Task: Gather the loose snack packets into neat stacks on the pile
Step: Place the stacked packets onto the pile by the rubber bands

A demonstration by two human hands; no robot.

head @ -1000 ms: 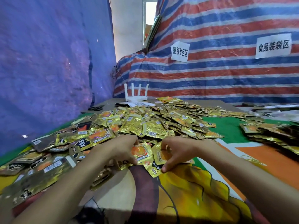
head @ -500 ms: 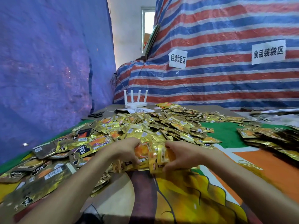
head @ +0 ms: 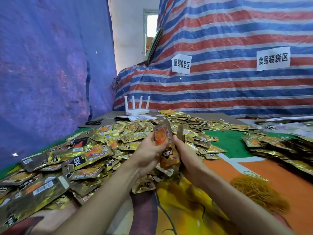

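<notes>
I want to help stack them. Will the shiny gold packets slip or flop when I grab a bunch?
Probably slippery: the foil looks glossy, and the left hand and right hand grip the held bunch from both sides. Likely a bit floppy: packets in the pile lie bent. Probably light: they look thin.

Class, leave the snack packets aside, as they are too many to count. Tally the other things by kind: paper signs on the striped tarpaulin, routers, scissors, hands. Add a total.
Paper signs: 2
White router: 1
Scissors: 1
Hands: 2, the left hand and the right hand, both gripping a bunch of packets
Total: 6
</notes>
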